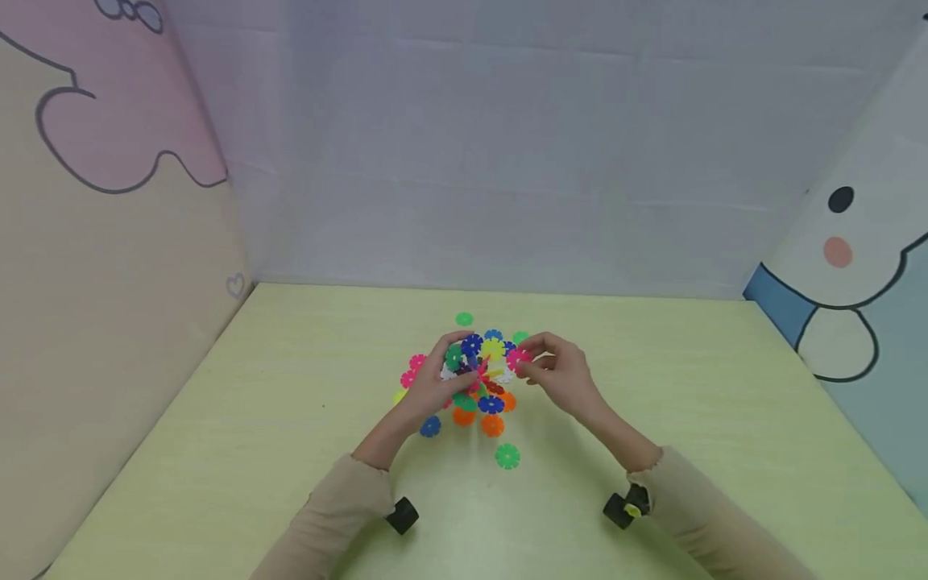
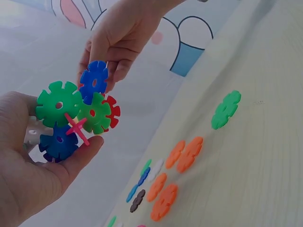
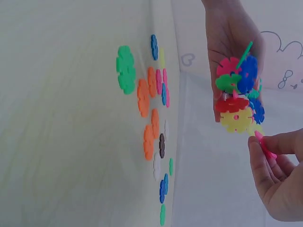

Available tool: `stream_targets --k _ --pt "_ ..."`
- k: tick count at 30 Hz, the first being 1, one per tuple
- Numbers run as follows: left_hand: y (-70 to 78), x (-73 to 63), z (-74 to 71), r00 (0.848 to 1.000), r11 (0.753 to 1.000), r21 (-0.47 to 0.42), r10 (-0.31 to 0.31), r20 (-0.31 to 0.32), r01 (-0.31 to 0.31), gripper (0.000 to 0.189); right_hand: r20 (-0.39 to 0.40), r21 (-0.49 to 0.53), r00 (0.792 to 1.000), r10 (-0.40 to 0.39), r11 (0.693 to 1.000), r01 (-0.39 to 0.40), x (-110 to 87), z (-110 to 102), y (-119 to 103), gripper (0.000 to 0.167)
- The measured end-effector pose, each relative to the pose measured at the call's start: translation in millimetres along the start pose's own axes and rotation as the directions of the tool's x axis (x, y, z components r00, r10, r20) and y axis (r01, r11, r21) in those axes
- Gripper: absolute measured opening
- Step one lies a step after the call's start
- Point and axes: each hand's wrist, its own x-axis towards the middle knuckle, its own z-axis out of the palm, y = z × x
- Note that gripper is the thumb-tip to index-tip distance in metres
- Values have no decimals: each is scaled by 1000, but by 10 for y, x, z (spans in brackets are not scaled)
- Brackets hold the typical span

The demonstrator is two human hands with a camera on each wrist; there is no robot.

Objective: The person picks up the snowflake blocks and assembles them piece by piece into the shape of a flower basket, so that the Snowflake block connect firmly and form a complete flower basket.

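My left hand (image 1: 429,390) grips a ball-like cluster of interlocked notched plastic discs (image 2: 60,105), raised above the table. The cluster has green, blue, red, yellow and pink discs pushed into each other at angles. Between thumb and fingers, my right hand (image 1: 567,379) pinches a single pink notched disc (image 3: 265,144). In the right wrist view that disc comes right up to the yellow discs (image 3: 236,120) on the cluster's edge. From the left wrist, the pink disc is hidden behind a blue disc (image 2: 94,81) and the right fingers.
Loose notched discs lie on the pale table (image 1: 254,451) below the hands. They include a green disc (image 1: 507,456) nearest the body, several orange ones (image 1: 492,425), a blue one (image 1: 430,426) at left and a green one (image 1: 464,319) farther back. A white backdrop (image 1: 464,161) stands behind.
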Motion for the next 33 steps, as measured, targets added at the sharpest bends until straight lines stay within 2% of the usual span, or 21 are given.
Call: stream_targets --k 6,10,14,21,25,29,33 --pt "54 -3 27 1000 1000 21 -17 -2 17 60 -75 19 997 -11 1000 13 -30 114 -7 19" --pt "210 -81 50 1000 1000 26 6 1 -6 59 -95 31 995 -17 999 20 -31 131 -3 18" --pt "321 -139 67 1000 999 27 21 3 -21 57 -118 95 993 16 995 -5 -28 150 2 18" --pt "327 -142 81 999 999 18 47 -20 -47 58 -200 205 978 54 979 -12 -26 204 14 17" --pt "327 -141 78 999 999 17 44 -15 -44 59 -211 240 975 68 971 -15 -32 232 3 19" --pt "339 -155 80 998 998 16 55 -13 -55 57 -208 230 977 51 973 -2 -76 237 -124 18" --pt "341 -165 88 996 997 5 76 -37 -76 57 -212 172 977 27 985 10 -129 242 -241 17"
